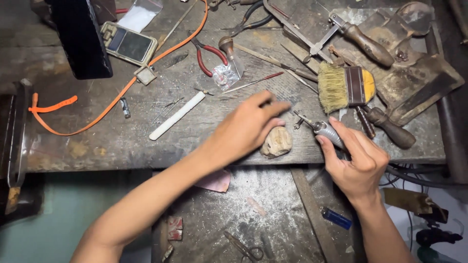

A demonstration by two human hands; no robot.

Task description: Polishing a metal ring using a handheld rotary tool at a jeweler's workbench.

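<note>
While the head view looks straight down on a scarred wooden counter [146, 141], the left hand [248, 127] rests over a rough tan stone lump [277, 142] at the counter's front edge, fingers held together and stretched flat, touching its top and not closed around it. Right hand [358, 163]: fingers wrapped around a grey rotary handpiece [325, 130], its thin bit pointing up-left, close to the stone but apart from it.

Stone: judged hard, dense, irregular, dusty; likely brittle at thin edges. Best held across its broad flanks, pressed down against the counter so it cannot roll.

Handpiece: stiff, slim, smooth metal; gripped low on the barrel, pen-fashion.

Nearby: yellow-handled bristle brush [346, 87], red-handled pliers [210, 54], white stick [176, 116], orange strap [117, 100], small digital scale [129, 44], wooden-handled tools [392, 129]. Below, a blue lighter [336, 217].
</note>
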